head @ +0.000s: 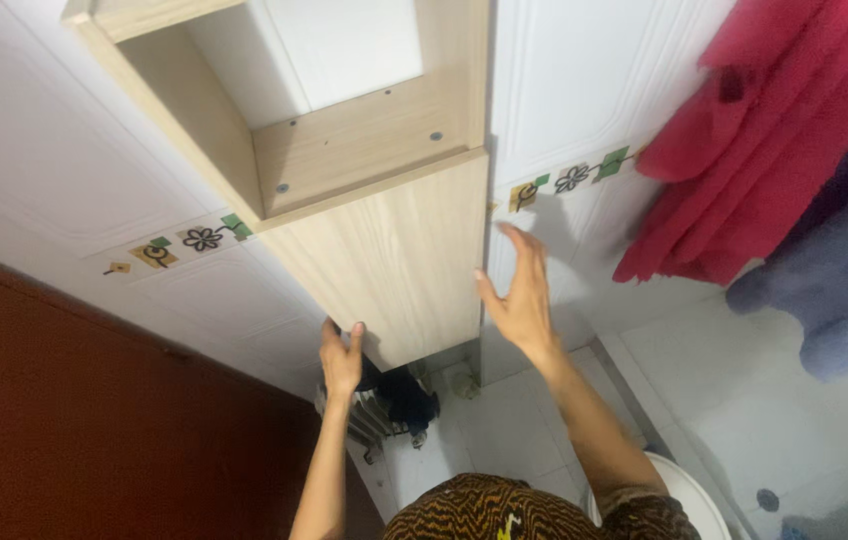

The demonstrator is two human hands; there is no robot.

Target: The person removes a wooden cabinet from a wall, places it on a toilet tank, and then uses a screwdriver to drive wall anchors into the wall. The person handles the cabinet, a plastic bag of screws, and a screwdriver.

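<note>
A light wooden wall cabinet (384, 250) hangs on the white tiled wall, with an open shelf above and a closed door below. My left hand (340, 358) grips the door's lower left corner, thumb over the front. My right hand (521, 292) is held flat with spread fingers right by the door's right edge; whether it touches the edge is unclear.
A red towel (784, 140) and a grey-blue cloth (834, 290) hang on the right. A dark red door (84, 420) fills the left. Below are a white floor, a dark bundle on a small rack (394, 400) and a white toilet rim (689, 495).
</note>
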